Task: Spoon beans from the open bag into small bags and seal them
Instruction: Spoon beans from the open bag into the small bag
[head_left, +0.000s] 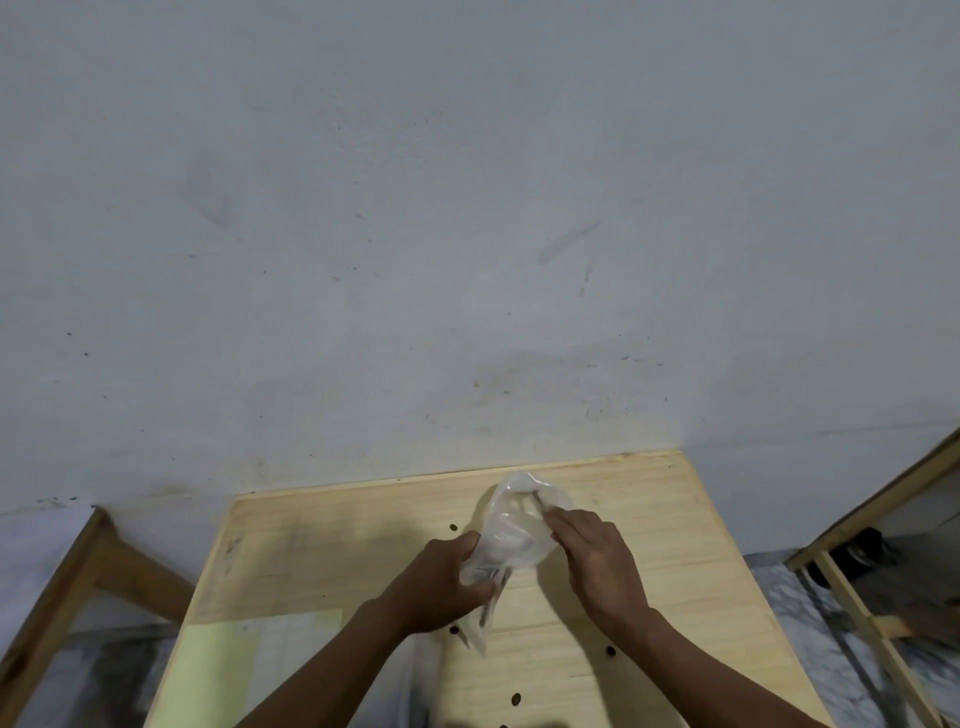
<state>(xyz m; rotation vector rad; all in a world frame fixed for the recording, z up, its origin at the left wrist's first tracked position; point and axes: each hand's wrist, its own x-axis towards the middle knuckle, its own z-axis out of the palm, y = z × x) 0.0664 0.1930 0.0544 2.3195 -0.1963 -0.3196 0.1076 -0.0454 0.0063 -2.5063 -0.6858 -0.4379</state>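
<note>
Left hand (441, 582) gripping crumpled clear plastic small bag (511, 535) at near end; long axis running away toward right hand (597, 561) pinching far mouth

desk (597, 675): pale yellow wood, fine grain, dark round spots | small bag (511, 540): clear, whitish sheen | sheet (218, 670) at 8 o'clock: light green | wall (415, 234): grey-white, dark specks | floor (831, 649) at 4 o'clock: grey-white mottled

Head view, downward, table (597, 675) close, facing wall (467, 208)

Dim, soft, slightly blurred wide-angle view
</note>
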